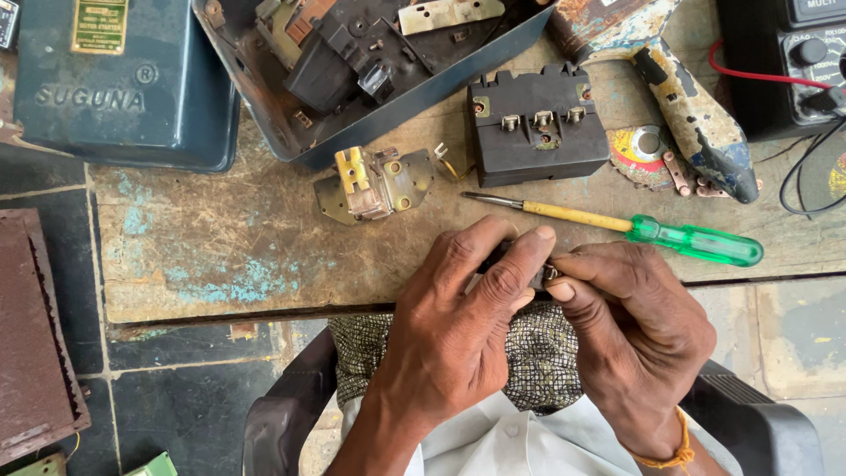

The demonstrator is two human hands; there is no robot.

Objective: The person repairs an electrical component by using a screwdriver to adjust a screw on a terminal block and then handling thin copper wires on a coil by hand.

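Observation:
My left hand (pixel 458 317) and my right hand (pixel 630 326) meet at the near edge of a worn wooden board (pixel 220 256). Together their fingers pinch a small dark part (pixel 538 275) with a metal end; most of it is hidden by the fingers. Just beyond the hands lies a screwdriver (pixel 617 225) with a green clear handle and a yellow shank, tip pointing left. Farther back sit a black terminal block (pixel 533 128) with brass screws and a brass-coloured metal bracket piece (pixel 374 183).
An open blue metal box (pixel 370 79) with dark parts inside stands at the back, its blue lid (pixel 123 88) to the left. A paint-worn tool (pixel 696 115) lies right; a black meter (pixel 784 62) with red and black wires far right. A rusty plate (pixel 35 335) lies left.

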